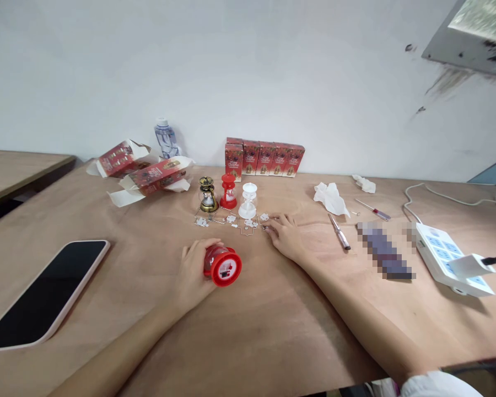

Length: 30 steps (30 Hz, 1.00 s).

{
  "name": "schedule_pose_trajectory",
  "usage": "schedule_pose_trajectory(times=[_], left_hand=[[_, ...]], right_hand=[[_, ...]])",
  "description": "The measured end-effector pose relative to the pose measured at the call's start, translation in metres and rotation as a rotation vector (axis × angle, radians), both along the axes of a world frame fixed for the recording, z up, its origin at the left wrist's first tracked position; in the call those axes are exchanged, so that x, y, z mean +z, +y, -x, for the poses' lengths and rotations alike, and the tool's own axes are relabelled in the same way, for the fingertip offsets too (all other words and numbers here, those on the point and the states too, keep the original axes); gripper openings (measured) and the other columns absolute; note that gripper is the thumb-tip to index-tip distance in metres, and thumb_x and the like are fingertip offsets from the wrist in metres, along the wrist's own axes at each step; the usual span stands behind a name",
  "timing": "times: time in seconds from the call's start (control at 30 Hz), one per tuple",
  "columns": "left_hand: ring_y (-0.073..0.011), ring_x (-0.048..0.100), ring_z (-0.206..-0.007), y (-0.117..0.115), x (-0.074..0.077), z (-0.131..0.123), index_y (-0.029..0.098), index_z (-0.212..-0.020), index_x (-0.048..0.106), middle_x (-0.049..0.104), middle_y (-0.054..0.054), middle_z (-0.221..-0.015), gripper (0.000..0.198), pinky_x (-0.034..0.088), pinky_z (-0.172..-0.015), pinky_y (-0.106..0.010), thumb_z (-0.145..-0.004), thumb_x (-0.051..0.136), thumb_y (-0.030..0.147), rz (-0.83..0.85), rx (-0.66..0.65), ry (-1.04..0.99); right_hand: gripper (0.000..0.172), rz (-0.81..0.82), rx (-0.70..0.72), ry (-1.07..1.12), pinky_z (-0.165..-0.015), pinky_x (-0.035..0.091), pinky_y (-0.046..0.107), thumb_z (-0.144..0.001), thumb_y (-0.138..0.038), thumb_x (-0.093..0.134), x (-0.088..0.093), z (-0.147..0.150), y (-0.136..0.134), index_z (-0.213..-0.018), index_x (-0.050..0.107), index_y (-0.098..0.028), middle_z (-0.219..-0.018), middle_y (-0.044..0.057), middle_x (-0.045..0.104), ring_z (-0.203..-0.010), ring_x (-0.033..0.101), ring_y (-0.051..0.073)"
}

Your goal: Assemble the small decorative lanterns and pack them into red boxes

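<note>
My left hand [194,270] is wrapped round a small red lantern [227,268], tipped so that its round base faces me. Dark and red bits show in the white middle of that base. My right hand [287,238] rests on the table, thumb and forefinger drawn together at a tiny dark piece too small to name. Beside those fingertips lie wire handles [247,231] and small white parts [250,223]. Just behind stand three upright lanterns: a bronze one [208,196], a red one [228,193] and a white one [248,201].
Several red boxes [267,158] stand against the wall, near a water bottle [166,138]. Opened cartons [155,176] lie left, above a phone [52,292]. To the right are crumpled paper [330,197], screwdrivers [339,234], a blurred dark object [384,251] and a power strip [442,248].
</note>
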<state>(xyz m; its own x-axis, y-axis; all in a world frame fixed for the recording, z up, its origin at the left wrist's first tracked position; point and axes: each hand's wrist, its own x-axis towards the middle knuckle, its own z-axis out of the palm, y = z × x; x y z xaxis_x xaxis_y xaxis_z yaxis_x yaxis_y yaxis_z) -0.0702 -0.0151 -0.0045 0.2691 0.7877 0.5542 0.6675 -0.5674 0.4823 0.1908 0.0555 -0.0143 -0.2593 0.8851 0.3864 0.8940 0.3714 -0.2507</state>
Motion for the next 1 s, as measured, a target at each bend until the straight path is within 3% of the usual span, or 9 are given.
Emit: schedule_pose_trajectory(times=[0.17,0.57,0.8,1.0], left_hand=[[-0.0271,0.064,-0.094,0.001,-0.002,-0.001,0.023,-0.105,0.042,0.067,-0.008,-0.105,0.043,0.046,-0.076,-0.042,-0.072,0.068,0.032,0.009,0.017,-0.163],[-0.0289,0.067,-0.093,0.003,0.003,-0.001,0.023,-0.102,0.04,0.069,-0.01,-0.104,0.039,0.043,-0.075,-0.043,-0.074,0.066,0.035,-0.043,-0.01,-0.033],[-0.0285,0.064,-0.103,0.003,-0.002,0.002,0.022,-0.108,0.044,0.067,-0.012,-0.114,0.04,0.042,-0.08,-0.041,-0.077,0.063,0.037,-0.056,-0.024,0.007],[-0.026,0.06,-0.11,0.003,0.004,0.002,0.022,-0.122,0.047,0.06,-0.012,-0.122,0.041,0.039,-0.082,-0.036,-0.084,0.06,0.033,-0.132,-0.021,0.116]], right_hand=[[0.018,-0.003,0.009,0.019,-0.092,0.039,0.043,-0.089,-0.025,0.053,0.0,-0.001,0.001,-0.097,0.069,-0.023,-0.115,0.009,0.061,-0.108,0.05,0.028],[0.012,0.044,0.012,0.022,-0.089,0.038,0.041,-0.089,-0.027,0.053,0.003,0.003,0.004,-0.088,0.062,-0.019,-0.106,0.009,0.064,-0.103,0.053,0.026],[0.019,-0.259,0.145,0.359,-0.082,0.044,0.035,-0.093,-0.031,0.048,0.003,0.023,-0.028,-0.086,0.062,-0.022,-0.09,0.006,0.065,-0.09,0.06,0.019],[0.014,-0.57,0.457,0.501,-0.071,0.044,0.032,-0.091,-0.029,0.055,0.005,0.06,-0.063,-0.082,0.066,-0.025,-0.079,0.001,0.065,-0.073,0.059,0.014]])
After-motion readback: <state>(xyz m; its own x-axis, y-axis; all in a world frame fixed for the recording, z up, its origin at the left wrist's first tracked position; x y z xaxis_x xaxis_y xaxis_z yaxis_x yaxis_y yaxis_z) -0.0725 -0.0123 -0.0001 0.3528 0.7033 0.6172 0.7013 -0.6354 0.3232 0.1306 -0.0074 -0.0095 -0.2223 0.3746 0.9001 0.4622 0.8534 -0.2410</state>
